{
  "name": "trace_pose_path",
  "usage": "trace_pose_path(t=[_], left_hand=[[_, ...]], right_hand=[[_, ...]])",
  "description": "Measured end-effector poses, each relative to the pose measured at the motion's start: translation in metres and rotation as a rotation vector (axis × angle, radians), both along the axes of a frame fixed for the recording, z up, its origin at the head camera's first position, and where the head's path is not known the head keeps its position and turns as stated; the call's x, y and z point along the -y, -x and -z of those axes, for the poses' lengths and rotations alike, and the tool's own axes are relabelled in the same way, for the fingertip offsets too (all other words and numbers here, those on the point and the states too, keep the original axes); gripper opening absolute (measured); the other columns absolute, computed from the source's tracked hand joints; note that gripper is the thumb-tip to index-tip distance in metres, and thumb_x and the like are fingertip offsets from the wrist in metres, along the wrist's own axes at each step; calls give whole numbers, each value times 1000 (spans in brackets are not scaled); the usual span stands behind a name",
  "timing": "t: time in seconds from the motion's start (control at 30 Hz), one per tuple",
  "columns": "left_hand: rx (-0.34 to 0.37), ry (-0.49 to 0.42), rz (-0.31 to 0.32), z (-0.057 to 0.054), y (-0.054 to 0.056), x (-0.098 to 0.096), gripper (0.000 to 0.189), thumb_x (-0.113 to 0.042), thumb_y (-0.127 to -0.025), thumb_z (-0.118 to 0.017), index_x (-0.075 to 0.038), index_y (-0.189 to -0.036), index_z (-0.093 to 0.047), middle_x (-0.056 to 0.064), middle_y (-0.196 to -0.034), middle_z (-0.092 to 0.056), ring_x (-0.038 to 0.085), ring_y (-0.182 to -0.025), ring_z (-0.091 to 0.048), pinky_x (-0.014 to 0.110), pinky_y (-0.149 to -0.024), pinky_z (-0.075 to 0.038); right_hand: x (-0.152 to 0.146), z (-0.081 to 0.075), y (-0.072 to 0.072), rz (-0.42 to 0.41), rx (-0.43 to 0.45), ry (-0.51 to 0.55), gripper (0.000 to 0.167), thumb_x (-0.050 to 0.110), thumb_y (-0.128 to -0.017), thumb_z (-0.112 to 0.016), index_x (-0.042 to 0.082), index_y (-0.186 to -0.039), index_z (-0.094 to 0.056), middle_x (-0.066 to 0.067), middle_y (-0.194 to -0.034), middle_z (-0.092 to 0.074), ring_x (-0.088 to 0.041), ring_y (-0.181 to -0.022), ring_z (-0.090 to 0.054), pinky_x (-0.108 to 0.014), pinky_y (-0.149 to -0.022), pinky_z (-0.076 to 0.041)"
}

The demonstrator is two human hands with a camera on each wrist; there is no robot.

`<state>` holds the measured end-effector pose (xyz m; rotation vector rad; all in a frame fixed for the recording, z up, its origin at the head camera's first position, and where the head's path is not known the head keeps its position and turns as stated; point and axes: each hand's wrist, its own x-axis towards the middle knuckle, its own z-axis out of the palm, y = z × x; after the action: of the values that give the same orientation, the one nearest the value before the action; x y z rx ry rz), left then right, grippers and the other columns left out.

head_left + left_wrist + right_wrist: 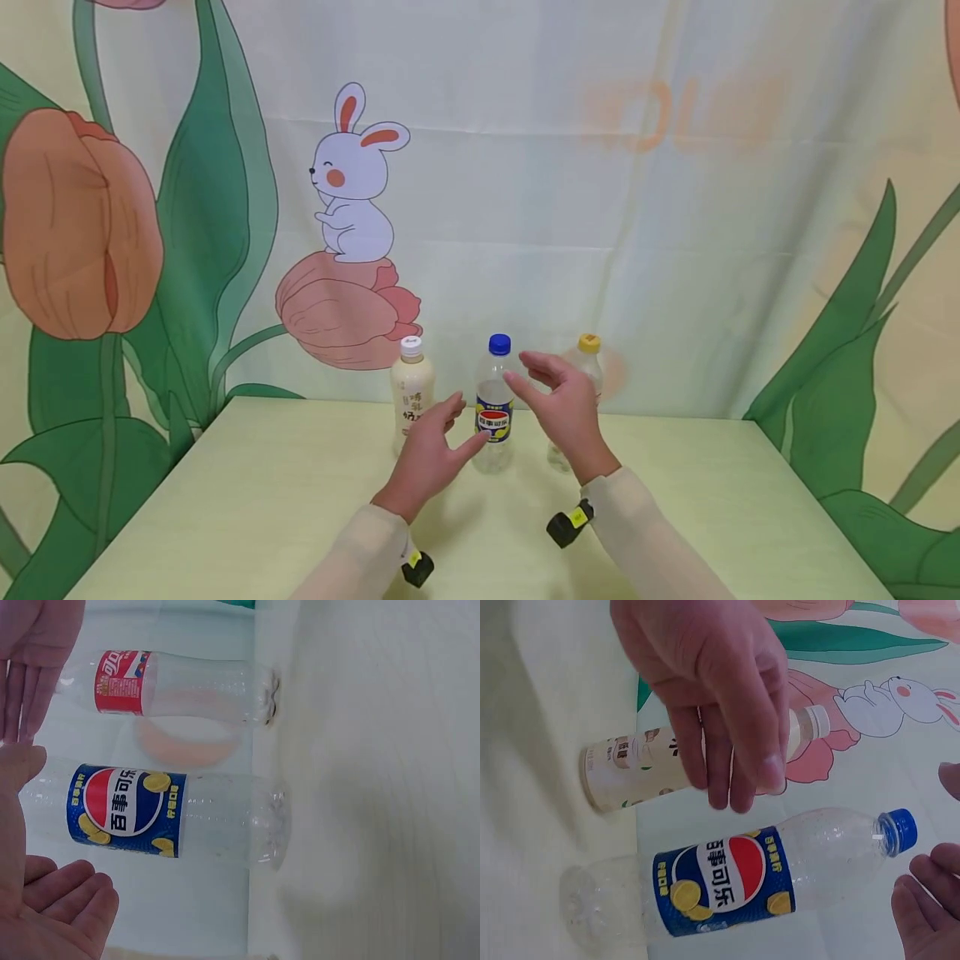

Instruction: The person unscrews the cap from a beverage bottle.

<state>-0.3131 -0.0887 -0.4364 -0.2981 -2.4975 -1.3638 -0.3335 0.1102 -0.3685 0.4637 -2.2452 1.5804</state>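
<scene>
A clear Pepsi bottle (492, 404) with a blue cap and blue lemon label stands upright in the middle of a row of three bottles. My left hand (429, 454) is to its left, fingers apart and gripping nothing. To its upper right hovers my right hand (562, 408), fingers loosely bent, also holding nothing. Left of the row is a cream-coloured milk drink bottle (411, 379) with a white cap, partly hidden by the left hand. Behind the right hand stands a clear Coca-Cola bottle (195, 688), yellow-capped and red-labelled.
The bottles stand near the back edge of a pale table (300, 467). Behind it hangs a curtain (487, 183) printed with tulips and a rabbit. Each wrist carries a small black camera (570, 523).
</scene>
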Motion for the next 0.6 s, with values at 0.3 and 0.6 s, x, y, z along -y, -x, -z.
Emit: trace_pose_path(t=[0.3, 0.6], left_hand=[[62, 6, -52, -2, 12, -12, 82, -42, -91, -77, -5, -155, -41, 15, -154, -51, 36, -141, -51, 51, -113, -48], [102, -52, -54, 0, 24, -23, 82, -40, -89, -80, -8, -155, -41, 13, -157, -48, 36, -144, -48, 54, -114, -47]], right_hand=[[15, -9, 12, 53, -18, 22, 59, 52, -86, -79, 17, -131, -68, -2, -135, -68, -27, -126, -65, -46, -107, -54], [26, -16, 26, 63, 26, 81, 56, 47, -86, -82, 13, -129, -69, -7, -134, -69, -31, -127, -63, -48, -111, -51]])
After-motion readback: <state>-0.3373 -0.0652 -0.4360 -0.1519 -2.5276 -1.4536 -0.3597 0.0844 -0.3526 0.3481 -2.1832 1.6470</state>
